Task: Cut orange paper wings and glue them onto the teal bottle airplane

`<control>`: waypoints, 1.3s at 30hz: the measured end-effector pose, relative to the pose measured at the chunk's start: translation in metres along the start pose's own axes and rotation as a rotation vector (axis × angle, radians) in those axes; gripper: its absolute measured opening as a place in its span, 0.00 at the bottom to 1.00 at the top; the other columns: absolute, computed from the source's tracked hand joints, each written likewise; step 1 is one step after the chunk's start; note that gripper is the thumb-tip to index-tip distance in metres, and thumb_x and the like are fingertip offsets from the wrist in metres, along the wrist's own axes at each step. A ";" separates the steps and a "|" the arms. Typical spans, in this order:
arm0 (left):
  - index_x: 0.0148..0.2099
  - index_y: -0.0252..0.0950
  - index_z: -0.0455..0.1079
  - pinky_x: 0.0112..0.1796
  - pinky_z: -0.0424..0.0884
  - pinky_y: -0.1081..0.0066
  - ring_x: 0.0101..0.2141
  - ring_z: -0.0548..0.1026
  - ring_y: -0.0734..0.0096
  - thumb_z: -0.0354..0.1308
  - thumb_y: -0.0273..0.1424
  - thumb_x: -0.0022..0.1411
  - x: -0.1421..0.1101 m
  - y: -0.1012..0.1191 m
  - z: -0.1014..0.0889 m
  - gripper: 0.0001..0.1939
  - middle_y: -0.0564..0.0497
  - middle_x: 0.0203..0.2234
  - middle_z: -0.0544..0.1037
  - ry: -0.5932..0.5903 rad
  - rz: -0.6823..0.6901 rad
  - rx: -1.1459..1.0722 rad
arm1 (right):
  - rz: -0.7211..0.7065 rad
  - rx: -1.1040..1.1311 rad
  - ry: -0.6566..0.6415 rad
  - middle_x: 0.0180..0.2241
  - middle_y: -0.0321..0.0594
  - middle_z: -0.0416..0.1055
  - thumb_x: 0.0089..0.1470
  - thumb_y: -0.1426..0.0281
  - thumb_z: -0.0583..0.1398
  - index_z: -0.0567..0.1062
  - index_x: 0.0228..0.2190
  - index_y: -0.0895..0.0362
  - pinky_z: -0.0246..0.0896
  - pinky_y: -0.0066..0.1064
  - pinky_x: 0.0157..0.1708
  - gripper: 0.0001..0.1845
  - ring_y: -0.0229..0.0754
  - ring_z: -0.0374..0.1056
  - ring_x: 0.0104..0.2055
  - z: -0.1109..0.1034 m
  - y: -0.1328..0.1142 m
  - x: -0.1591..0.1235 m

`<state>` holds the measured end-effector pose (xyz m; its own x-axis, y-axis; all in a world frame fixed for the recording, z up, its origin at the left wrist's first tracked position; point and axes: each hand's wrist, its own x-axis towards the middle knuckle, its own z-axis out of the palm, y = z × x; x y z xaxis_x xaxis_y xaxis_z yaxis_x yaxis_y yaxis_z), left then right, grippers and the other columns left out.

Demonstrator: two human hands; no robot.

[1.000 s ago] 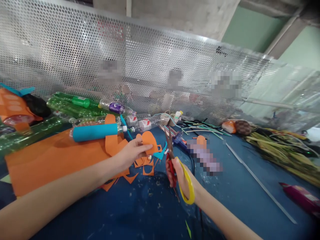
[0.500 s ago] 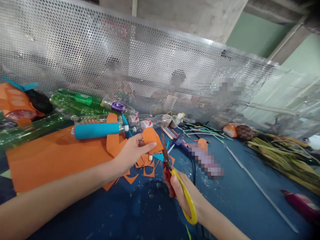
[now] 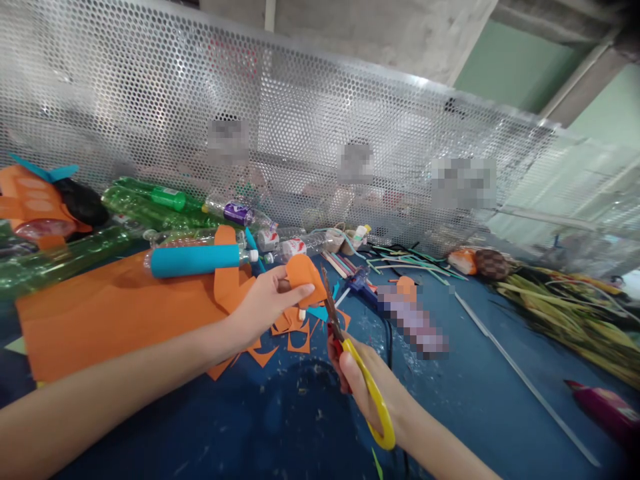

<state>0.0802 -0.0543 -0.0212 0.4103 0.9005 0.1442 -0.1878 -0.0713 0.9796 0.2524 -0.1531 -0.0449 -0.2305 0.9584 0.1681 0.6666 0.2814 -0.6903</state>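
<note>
Between thumb and fingers, my left hand point(image 3: 273, 293) pinches a small orange paper piece point(image 3: 305, 277) with a rounded edge. My right hand point(image 3: 360, 370) is closed on scissors point(image 3: 376, 400) with yellow and red handles and dark, rusty-looking blades. The blades point up, at the right edge of the paper piece; whether they touch it I cannot tell. Below the left hand lie orange paper scraps point(image 3: 299, 340) with curved cut-outs. Left of that hand, a plastic bottle wrapped in blue point(image 3: 195, 261) rests on a large orange sheet point(image 3: 125, 307).
Green bottles point(image 3: 150, 207) and clear bottles point(image 3: 310, 245) line the back by a perforated metal screen point(image 3: 320, 113). A blue glue gun point(image 3: 365, 287) lies right of the scissors, with a dark cord. Further right are a long pale strip point(image 3: 525, 380) and dried leaves point(image 3: 560, 313).
Both hands hold nearly the same place, the orange paper piece still in the left and the scissors in the right. The view has shifted very slightly.
</note>
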 end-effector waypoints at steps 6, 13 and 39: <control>0.40 0.35 0.70 0.37 0.72 0.67 0.36 0.77 0.64 0.61 0.32 0.54 0.001 -0.003 -0.002 0.10 0.47 0.35 0.80 -0.015 0.021 0.007 | 0.004 0.004 -0.010 0.20 0.34 0.62 0.60 0.53 0.40 0.61 0.28 0.54 0.56 0.28 0.21 0.22 0.38 0.58 0.19 -0.001 0.000 0.000; 0.41 0.34 0.69 0.38 0.72 0.68 0.36 0.77 0.65 0.61 0.32 0.54 0.000 -0.001 -0.001 0.12 0.47 0.36 0.80 -0.017 0.010 0.000 | 0.009 -0.002 0.007 0.20 0.34 0.61 0.58 0.50 0.39 0.59 0.26 0.54 0.53 0.27 0.20 0.24 0.37 0.57 0.19 -0.002 -0.002 0.001; 0.40 0.35 0.71 0.38 0.72 0.67 0.35 0.78 0.65 0.62 0.32 0.53 0.002 0.001 -0.002 0.11 0.48 0.35 0.80 0.008 0.020 0.007 | 0.030 0.011 0.026 0.17 0.29 0.50 0.56 0.48 0.44 0.57 0.23 0.56 0.41 0.26 0.18 0.25 0.32 0.45 0.19 -0.005 -0.001 0.003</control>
<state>0.0788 -0.0519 -0.0205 0.3994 0.9023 0.1622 -0.1897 -0.0918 0.9775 0.2549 -0.1501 -0.0400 -0.1918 0.9674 0.1654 0.6647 0.2520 -0.7033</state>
